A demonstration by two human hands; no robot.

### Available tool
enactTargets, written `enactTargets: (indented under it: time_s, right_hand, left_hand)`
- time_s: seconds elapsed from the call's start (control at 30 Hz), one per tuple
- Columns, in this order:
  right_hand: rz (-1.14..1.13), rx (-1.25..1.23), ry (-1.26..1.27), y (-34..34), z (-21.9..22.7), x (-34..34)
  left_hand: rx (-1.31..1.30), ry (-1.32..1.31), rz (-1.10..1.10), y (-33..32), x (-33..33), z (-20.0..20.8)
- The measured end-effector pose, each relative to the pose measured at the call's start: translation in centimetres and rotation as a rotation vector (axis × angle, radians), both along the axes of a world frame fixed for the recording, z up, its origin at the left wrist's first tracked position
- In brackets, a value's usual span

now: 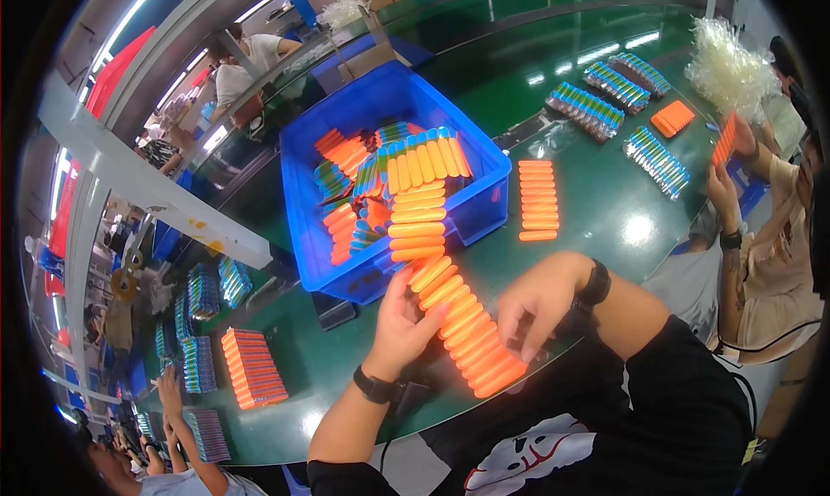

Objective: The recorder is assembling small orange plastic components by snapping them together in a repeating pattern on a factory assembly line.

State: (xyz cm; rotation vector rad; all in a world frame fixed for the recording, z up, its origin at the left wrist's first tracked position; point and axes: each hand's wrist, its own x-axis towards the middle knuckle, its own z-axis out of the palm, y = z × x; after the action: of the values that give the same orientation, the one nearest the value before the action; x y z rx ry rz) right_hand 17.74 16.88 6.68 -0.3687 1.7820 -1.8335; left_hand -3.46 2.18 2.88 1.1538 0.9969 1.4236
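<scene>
A long strip of orange rounded sticks (461, 314), joined side by side, runs from the blue bin (311, 271) down to the table's near edge. My left hand (405, 321) grips the strip's left side around its middle, thumb on top. My right hand (546, 301) is bent beside the lower right end of the strip, fingertips pinched at its edge; a small dark thing shows there, too small to name. The strip's upper end hangs over the bin's near rim, where a row with blue and green ends (424, 159) lies on more such strips.
On the green table (596, 224) lie a short orange strip (538, 200) to the right and an orange stack (252, 368) to the left. Blue-green wrapped bundles (585, 111) lie far right. Co-workers sit at both sides; a metal post (164, 180) slants across the left.
</scene>
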Motion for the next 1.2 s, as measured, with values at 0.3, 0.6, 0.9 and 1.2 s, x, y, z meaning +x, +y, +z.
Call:
enactTargets:
  time_s: [0.3,0.6,0.9,1.2]
  right_hand:
    - [-1.122,0.299,0.795,-1.7,-2.7,-3.1]
    - [-1.093,0.545,0.808,-2.1,-2.4,-3.4]
    - [-1.267,0.094,0.661,-0.9,-1.8,-2.9]
    - [-0.849,0.309,0.627,-2.1,2.4,-0.1]
  left_hand:
    - [0.048,0.217,-0.035,0.5,-0.9,-0.3]
    - [0.067,0.201,-0.054,0.8,-1.2,-1.1]
    - [0.037,0.089,-0.02,0.2,-0.8,-0.6]
    - [0.383,0.814,0.055,-2.3,1.7,4.0]
